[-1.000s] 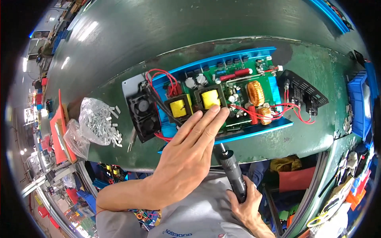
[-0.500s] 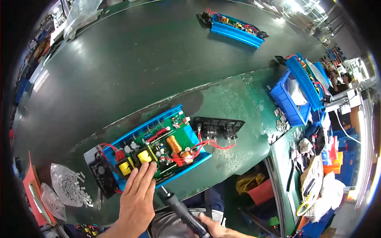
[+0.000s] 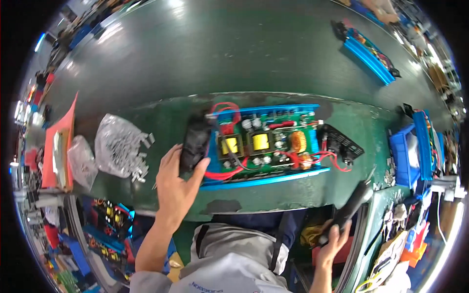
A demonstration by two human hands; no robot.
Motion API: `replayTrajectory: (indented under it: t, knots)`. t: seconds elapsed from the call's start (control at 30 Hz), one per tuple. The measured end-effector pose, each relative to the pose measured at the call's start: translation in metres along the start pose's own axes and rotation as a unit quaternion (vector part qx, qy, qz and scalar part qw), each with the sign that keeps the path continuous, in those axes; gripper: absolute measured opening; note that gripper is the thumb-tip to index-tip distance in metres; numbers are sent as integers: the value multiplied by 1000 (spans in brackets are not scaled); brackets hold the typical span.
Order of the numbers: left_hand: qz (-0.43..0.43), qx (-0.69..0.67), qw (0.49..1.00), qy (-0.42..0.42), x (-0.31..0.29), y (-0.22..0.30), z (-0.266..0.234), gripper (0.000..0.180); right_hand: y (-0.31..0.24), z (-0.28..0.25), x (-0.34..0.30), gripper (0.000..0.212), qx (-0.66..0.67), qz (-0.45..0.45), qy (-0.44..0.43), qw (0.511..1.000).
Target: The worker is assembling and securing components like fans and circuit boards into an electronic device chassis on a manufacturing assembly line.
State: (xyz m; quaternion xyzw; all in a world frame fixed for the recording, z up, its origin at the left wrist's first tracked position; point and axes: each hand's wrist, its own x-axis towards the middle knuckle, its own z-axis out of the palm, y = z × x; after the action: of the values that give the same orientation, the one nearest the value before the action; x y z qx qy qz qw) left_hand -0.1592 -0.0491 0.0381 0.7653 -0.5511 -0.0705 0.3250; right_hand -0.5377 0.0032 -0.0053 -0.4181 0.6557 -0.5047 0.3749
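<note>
On the bench in front of me lies an open blue metal housing (image 3: 273, 178) with a green circuit board in it. Two yellow-wound transformers (image 3: 261, 141) and a copper coil (image 3: 298, 142) stand on the board. My left hand (image 3: 177, 178) grips the black end panel (image 3: 196, 141) at the housing's left end, thumb on the near side. Red wires run from that panel's side into the housing. A vented black end panel (image 3: 344, 141) lies off the right end, joined by red wires. My right hand (image 3: 334, 239) holds a black electric screwdriver (image 3: 352, 202), its bit pointing up and away, right of the housing.
A clear bag of small metal clips (image 3: 119, 146) lies at left, some spilled, beside a smaller bag (image 3: 82, 161) and a red folder (image 3: 58, 146). At right, another blue unit (image 3: 423, 146) rests on a blue bin (image 3: 403, 156). One more blue unit (image 3: 369, 58) lies far right.
My left hand has gone from the board's transformers to the left black end panel, which now stands differently. My right hand has carried the screwdriver rightward, away from the housing. The view has turned.
</note>
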Motion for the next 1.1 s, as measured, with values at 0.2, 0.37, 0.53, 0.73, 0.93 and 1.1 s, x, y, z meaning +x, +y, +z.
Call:
replayTrajectory:
  t: [0.2, 0.37, 0.53, 0.73, 0.93, 1.1]
  knots:
    - [262, 47, 962, 56, 25, 19, -15, 50, -23, -27, 105, 35, -348, -143, 85, 922]
    - [253, 29, 966, 35, 34, 22, -9, 55, -103, 61, 84, 44, -346, -351, -91, 865]
    - [210, -3, 977, 40, 40, 26, -8, 50, -118, 183, 46, 84, -298, -404, -226, 835]
    - [266, -58, 959, 82, 38, 43, 0, 46, -101, 204, 44, 55, -300, -392, -223, 841]
    - [273, -173, 944, 70, 46, 26, -11, 53, -92, 217, 44, 22, -293, -448, -197, 821]
    - [70, -24, 994, 80, 42, -68, -49, 31, -97, 221, 45, 21, -273, -443, -133, 844]
